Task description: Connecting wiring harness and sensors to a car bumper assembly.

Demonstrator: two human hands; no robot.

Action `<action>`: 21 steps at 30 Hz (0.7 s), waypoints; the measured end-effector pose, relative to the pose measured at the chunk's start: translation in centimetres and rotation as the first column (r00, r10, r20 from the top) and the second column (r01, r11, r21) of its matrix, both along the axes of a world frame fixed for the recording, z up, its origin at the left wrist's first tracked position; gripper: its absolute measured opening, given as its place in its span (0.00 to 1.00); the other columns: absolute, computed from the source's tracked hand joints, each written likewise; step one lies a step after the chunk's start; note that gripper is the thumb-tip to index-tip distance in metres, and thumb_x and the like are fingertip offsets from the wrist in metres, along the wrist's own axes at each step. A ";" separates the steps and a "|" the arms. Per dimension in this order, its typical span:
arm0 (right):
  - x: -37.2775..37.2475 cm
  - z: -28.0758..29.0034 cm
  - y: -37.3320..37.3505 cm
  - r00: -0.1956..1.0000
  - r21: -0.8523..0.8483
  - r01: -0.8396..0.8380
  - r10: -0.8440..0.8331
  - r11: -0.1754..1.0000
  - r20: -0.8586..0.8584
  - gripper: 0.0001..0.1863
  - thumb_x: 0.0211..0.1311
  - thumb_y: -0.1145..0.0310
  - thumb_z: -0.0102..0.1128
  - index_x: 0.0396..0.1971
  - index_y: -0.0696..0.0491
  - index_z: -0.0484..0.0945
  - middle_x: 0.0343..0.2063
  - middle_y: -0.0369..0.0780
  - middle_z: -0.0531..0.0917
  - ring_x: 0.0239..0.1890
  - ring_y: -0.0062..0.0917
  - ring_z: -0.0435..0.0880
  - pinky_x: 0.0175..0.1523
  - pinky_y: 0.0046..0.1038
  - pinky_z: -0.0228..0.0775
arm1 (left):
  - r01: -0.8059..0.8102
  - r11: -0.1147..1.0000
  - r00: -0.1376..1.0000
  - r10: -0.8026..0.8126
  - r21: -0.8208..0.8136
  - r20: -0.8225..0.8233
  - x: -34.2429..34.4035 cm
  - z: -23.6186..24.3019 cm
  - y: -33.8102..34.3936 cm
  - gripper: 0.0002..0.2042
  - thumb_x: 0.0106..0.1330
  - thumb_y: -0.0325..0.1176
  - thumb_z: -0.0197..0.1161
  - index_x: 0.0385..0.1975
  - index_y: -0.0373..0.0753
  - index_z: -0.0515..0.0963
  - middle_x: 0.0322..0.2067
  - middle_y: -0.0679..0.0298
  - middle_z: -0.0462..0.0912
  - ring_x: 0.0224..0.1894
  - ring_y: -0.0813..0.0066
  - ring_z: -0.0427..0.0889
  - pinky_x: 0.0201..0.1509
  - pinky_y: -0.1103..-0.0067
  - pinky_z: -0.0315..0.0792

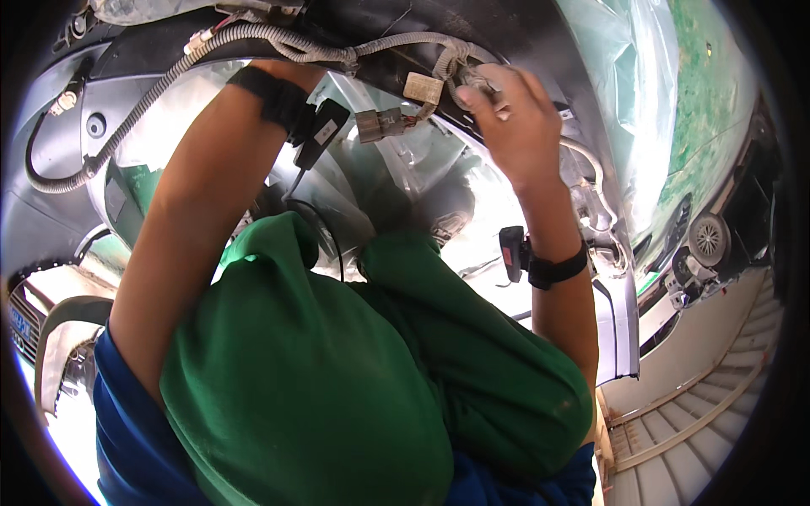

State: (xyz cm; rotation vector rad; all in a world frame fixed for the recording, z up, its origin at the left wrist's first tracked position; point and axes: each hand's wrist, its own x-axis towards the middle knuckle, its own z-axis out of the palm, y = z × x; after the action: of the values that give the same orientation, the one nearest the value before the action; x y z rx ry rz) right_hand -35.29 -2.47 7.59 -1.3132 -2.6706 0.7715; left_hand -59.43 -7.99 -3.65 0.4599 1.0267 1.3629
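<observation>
Head view: left hand hidden

Pale slatted structure [688,438], lower right; green surface [707,126] above.

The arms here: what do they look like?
The left forearm and right forearm are bare; a blue sleeve shows on the left. Both wrists wear black straps. The left dark box has a white label and dark cable; the right dark box has a reddish patch. The right hand is ungloved; the left hand is mostly hidden.
</observation>
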 end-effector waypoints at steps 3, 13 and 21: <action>0.5 -0.6 0.4 0.989 0.205 -0.143 0.149 0.968 -0.015 0.15 0.57 0.65 0.70 0.45 0.48 0.80 0.42 0.40 0.82 0.37 0.37 0.85 0.43 0.36 0.80 | 0.001 1.000 1.000 0.000 -0.009 0.015 0.6 -0.2 -0.2 0.14 0.69 0.39 0.59 0.48 0.42 0.81 0.44 0.60 0.86 0.45 0.61 0.84 0.53 0.68 0.78; 0.6 -2.2 0.0 0.977 0.306 -0.182 0.206 0.935 -0.050 0.12 0.56 0.67 0.69 0.39 0.52 0.81 0.37 0.41 0.85 0.41 0.40 0.84 0.47 0.36 0.79 | -0.004 1.000 0.999 0.005 -0.015 0.044 0.1 0.3 -1.0 0.14 0.68 0.39 0.59 0.48 0.42 0.81 0.44 0.60 0.86 0.45 0.61 0.84 0.52 0.68 0.78; 3.8 -0.6 -1.2 0.987 0.217 0.140 -0.153 0.966 0.040 0.14 0.58 0.64 0.70 0.44 0.48 0.82 0.40 0.41 0.85 0.43 0.41 0.84 0.46 0.38 0.79 | 0.022 1.000 0.994 -0.019 -0.022 0.110 1.0 -0.8 0.1 0.13 0.68 0.39 0.59 0.48 0.42 0.81 0.43 0.60 0.86 0.45 0.61 0.84 0.52 0.68 0.78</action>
State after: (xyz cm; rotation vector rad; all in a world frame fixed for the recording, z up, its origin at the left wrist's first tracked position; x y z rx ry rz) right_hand -31.50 -3.72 7.01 -1.4738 -2.5730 0.4225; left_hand -58.39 -7.87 -4.40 0.3733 0.9443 1.3417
